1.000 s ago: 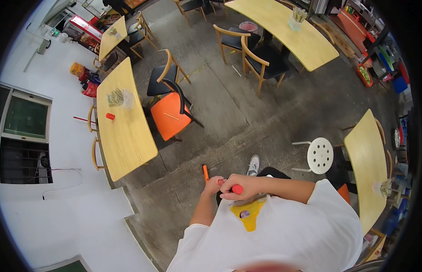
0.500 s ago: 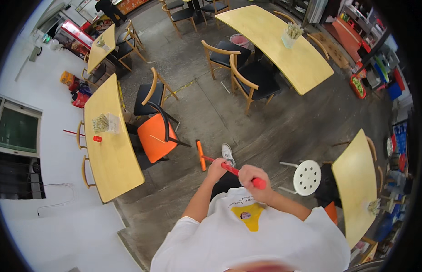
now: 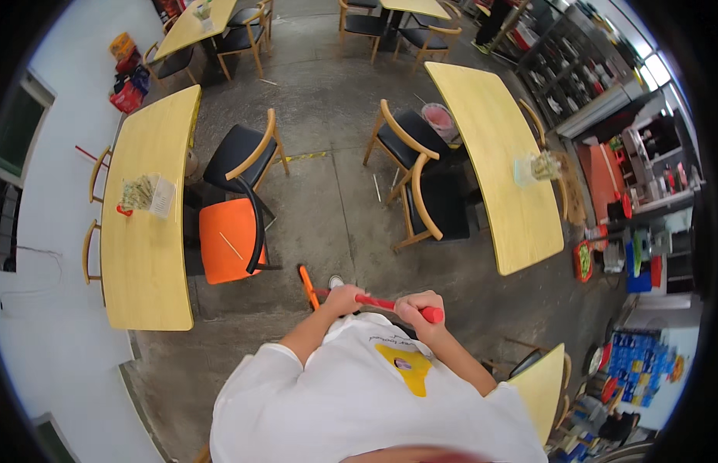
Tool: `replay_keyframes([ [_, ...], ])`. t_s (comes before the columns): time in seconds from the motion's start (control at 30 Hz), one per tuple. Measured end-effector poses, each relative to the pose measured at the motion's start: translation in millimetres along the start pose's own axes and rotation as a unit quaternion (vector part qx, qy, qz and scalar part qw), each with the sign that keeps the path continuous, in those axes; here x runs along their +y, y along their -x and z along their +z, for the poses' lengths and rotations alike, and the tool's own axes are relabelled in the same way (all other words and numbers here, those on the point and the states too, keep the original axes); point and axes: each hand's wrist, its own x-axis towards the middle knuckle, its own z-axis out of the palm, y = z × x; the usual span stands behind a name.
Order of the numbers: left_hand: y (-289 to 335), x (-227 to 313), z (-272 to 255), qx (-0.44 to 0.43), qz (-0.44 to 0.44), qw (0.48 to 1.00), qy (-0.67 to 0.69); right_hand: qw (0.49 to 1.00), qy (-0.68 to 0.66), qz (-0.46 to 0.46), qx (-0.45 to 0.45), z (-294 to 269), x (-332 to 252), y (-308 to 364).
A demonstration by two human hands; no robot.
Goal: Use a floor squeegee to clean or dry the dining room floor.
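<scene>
Both of my hands are closed around the red handle (image 3: 378, 302) of a long floor tool. My left hand (image 3: 345, 299) grips it lower down. My right hand (image 3: 419, 311) wraps it close to its rounded top end. The tool's narrow orange bar-shaped head (image 3: 309, 287) lies at floor level, left of my white shoe (image 3: 336, 282). Whether the head carries bristles or a blade is too small to tell. Just beyond it on the left stands an orange-seated chair (image 3: 228, 239) with a thin stick (image 3: 231, 245) on its seat.
Long yellow tables stand at left (image 3: 146, 255) and right (image 3: 501, 185); black-seated chairs (image 3: 239, 158) line the grey floor between them. Thin pale sticks (image 3: 376, 187) lie on that floor. A pink bin (image 3: 438, 117) is beside the right table. Another table corner (image 3: 540, 390) is close at my right.
My view has shifted forward and turned, so the tables and chairs sit differently and the white stool is out of sight. Both hands keep their grip; the orange head is more slanted.
</scene>
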Motion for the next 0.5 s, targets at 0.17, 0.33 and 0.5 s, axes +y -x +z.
replay_keyframes([
  [0.17,-89.1,8.2,-58.1,0.089,-0.012,0.996,0.018,0.992,0.035,-0.118,-0.020,-11.5,-34.7,-72.0],
  [0.33,-152.3,-2.5,-115.1,0.116,0.001,0.993,0.028,0.981,0.004,-0.183,-0.059,-40.3,-25.0,-123.4],
  [0.5,-197.3,-62.8,-128.4,0.081,0.024,0.996,0.020,0.983,-0.009,-0.159,-0.095,-68.3,-0.9,-197.8],
])
